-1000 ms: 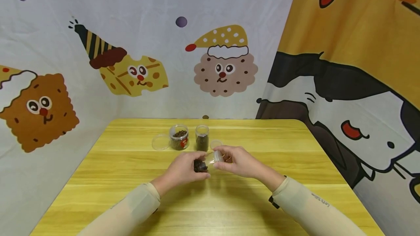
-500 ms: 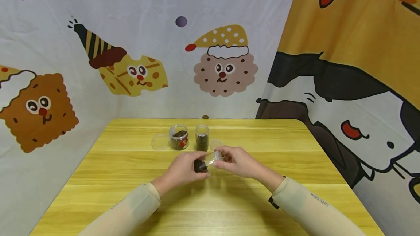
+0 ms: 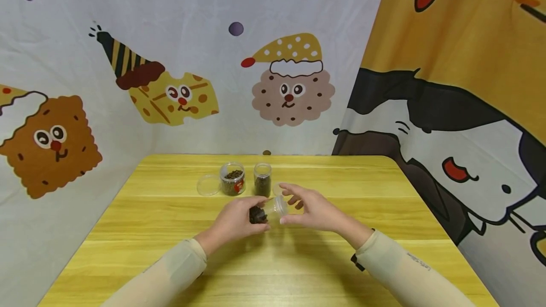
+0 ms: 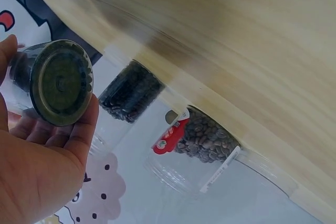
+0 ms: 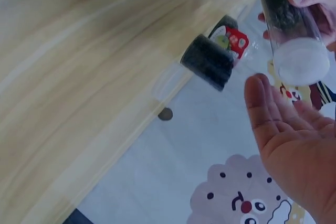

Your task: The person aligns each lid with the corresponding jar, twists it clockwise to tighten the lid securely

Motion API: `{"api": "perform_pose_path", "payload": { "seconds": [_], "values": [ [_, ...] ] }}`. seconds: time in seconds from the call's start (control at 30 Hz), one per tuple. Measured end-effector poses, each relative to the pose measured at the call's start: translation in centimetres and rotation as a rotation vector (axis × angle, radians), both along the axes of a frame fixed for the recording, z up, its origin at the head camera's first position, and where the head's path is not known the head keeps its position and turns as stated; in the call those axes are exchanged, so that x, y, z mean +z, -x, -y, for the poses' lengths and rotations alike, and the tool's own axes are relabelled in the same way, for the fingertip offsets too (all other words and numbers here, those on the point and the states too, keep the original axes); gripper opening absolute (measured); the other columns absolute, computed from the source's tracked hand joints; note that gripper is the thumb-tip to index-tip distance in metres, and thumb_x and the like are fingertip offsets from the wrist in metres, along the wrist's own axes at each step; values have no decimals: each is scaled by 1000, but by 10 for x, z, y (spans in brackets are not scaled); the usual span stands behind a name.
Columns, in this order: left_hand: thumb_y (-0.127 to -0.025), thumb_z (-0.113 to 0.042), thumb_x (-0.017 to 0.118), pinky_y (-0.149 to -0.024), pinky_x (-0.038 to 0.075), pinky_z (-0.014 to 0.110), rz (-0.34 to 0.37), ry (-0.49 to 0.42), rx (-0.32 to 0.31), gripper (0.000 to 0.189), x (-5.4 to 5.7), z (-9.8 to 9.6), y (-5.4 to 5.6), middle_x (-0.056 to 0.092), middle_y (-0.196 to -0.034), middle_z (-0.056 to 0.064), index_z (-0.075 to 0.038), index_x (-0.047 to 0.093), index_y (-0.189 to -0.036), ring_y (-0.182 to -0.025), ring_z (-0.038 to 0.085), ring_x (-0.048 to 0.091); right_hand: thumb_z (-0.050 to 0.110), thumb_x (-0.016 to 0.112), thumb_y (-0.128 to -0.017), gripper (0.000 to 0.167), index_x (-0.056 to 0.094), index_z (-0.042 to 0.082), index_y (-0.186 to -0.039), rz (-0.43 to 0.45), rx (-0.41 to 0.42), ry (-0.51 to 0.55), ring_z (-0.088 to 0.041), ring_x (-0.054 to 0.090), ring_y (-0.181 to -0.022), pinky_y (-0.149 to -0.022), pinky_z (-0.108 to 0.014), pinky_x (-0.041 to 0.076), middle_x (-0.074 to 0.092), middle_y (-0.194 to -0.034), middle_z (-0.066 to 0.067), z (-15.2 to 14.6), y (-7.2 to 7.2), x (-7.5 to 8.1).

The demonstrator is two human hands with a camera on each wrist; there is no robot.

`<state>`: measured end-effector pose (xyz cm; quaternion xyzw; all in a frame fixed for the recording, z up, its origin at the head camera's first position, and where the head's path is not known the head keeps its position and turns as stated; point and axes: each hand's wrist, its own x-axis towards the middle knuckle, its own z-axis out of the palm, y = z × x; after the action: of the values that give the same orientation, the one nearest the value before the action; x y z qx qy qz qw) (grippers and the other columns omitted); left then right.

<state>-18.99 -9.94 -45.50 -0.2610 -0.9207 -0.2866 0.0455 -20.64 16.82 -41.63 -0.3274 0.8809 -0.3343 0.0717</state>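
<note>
My left hand [image 3: 232,221] grips a clear jar [image 3: 270,208], tilted on its side above the table. Dark pieces have gathered at the base end, and a translucent white lid [image 5: 302,62] covers the other end. In the left wrist view the round jar bottom [image 4: 62,83] faces the camera. My right hand [image 3: 315,211] is beside the lid with its fingers spread and nothing between them. From the right wrist, its fingers [image 5: 262,106] look nearly straight and apart from the jar.
Behind the hands stand a wide lidless jar [image 3: 232,185] of brown beans with a red label, and a slim lidless jar [image 3: 262,185] of dark grains. One clear round lid [image 3: 208,185] lies at left; another [image 3: 277,189] is partly behind my right fingers. The wooden table [image 3: 170,212] meets a printed curtain.
My right hand has let go of the jar's lid end and its fingers have spread. The left hand has shifted slightly left with the jar.
</note>
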Motion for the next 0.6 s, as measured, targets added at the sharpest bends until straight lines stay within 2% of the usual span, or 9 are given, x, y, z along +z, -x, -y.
{"api": "perform_pose_path", "payload": {
  "seconds": [0.1,0.23,0.4,0.6],
  "values": [
    [-83,-38,94,-88,63,43,5,3,4,67,-1,2,0,78,-129,9,-13,70,-140,-107,23,76,37,87,-92,83,48,16,-161,-80,35,15,-28,71,-121,-99,-43,62,63,-151,-12,-4,1,3],
    [-83,-38,94,-89,63,42,-6,11,5,67,-1,3,1,78,-128,8,-13,70,-140,-107,22,76,29,88,-91,69,60,11,-152,-156,70,15,-27,73,-117,-97,-40,63,68,-146,-11,-6,1,4],
    [-82,-36,95,-87,63,41,-28,14,-12,65,-1,3,1,79,-124,7,-11,71,-137,-103,20,76,25,85,-94,56,67,9,-143,-156,75,2,-27,75,-111,-94,-38,64,74,-136,-10,-4,0,1],
    [-82,-35,95,-90,63,43,-19,26,-9,66,0,2,0,79,-126,8,-10,71,-138,-106,20,76,22,85,-94,52,68,9,-142,-144,62,7,-28,75,-107,-91,-39,64,74,-134,-10,-1,-1,-1]
  ]
}}
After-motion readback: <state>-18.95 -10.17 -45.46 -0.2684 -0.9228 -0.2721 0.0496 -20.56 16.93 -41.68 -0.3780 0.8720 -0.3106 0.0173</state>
